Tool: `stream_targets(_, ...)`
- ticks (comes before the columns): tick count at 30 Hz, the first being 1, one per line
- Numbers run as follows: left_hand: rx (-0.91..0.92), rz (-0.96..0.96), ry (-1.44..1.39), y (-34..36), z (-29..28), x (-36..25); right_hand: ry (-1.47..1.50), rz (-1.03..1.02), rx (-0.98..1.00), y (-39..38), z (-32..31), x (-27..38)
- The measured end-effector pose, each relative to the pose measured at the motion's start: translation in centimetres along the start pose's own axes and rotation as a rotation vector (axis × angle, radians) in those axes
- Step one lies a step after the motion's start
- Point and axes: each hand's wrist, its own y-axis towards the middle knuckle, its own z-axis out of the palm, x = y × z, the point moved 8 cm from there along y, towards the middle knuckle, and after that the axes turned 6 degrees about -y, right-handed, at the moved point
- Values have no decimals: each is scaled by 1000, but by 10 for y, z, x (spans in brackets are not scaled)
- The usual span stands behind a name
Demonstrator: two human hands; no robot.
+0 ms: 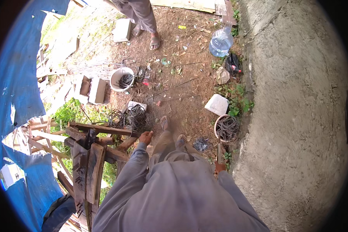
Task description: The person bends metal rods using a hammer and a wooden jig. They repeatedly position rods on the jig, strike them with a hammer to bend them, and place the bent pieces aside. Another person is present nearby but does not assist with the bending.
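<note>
The right grip (219, 167) looks clamped on a slim bar (219, 152), which reaches ahead of it to overlap a pale bucket (215, 130) of dark metal pieces (228, 127). The left grip (145, 137) is just beside the end of a wooden beam (102, 128); its fingers seem curled, though I cannot tell whether they hold anything. A tangled heap (136, 118) lies ahead and slightly left of it; a careless step there could trip the wearer. If the bar swung, its far end might catch the bucket's rim and tip it. Beyond that bucket sits a white block (217, 104); well ahead of the left grip stand a white bucket (114, 80) and, farthest, another person (139, 13).
</note>
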Motion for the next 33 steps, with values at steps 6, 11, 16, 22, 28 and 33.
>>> stream_targets(6,291,-178,-81,20,43,69,-183,-160,-104,-14,8,88)
stream_targets(11,424,-451,-289,18,24,30,-219,-221,-34,13,16,144)
stream_targets(16,461,-377,-98,35,39,18,-266,-396,-11,29,13,210)
stream_targets(22,416,-325,229,34,91,-5,-390,-504,150,92,41,291)
stream_targets(28,325,-480,359,21,146,-5,-727,-490,159,169,93,426)
stream_targets(33,269,-585,427,9,181,-30,-801,-598,131,255,140,519)
